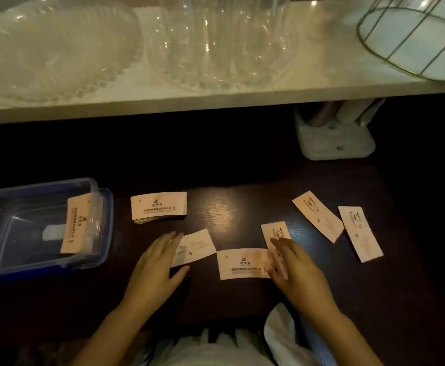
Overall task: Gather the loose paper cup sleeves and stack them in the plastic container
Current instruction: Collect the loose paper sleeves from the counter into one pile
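Flat pinkish paper cup sleeves lie on a dark table. A neat stack sits right of the clear plastic container, which has a blue rim and one sleeve leaning inside. My left hand rests flat on a loose sleeve, fingers spread. My right hand presses fingers on the right end of another sleeve and overlaps a third. Two more sleeves lie apart at the right.
A white shelf overhangs the table's back, carrying clear plastic lids and cups and a wire basket. A white holder stands under it at the right. White plastic bags lie at the near edge.
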The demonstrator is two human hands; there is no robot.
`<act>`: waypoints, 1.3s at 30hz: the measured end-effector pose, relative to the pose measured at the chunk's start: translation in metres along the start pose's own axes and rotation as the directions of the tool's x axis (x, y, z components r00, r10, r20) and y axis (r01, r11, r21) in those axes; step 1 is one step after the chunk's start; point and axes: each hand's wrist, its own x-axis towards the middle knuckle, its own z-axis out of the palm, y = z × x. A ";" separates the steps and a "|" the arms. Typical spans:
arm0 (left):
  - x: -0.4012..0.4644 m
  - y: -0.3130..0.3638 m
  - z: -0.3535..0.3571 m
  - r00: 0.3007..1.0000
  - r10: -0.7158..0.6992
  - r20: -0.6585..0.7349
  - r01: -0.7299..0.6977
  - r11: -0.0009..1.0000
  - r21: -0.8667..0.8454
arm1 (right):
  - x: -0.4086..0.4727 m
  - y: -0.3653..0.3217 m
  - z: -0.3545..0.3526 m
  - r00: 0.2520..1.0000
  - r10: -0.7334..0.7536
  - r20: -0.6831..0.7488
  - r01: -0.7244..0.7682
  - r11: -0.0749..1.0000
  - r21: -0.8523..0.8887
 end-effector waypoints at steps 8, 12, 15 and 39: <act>0.009 -0.022 0.009 0.996 -0.050 0.072 0.026 0.955 0.294 | 0.011 -0.017 0.030 0.986 -0.162 0.049 0.168 0.971 -0.172; 0.004 -0.039 0.005 0.996 -0.019 0.084 -0.006 0.958 0.288 | 0.012 -0.015 0.033 0.984 -0.157 0.090 0.175 0.952 -0.253; 0.005 -0.042 0.004 0.997 0.044 0.064 -0.060 0.956 0.289 | 0.012 -0.015 0.034 0.985 -0.165 0.050 0.173 0.944 -0.282; 0.021 -0.032 0.001 0.970 0.117 -0.213 -0.143 0.983 -0.113 | 0.009 -0.021 0.033 0.995 -0.041 -0.088 0.034 0.996 -0.078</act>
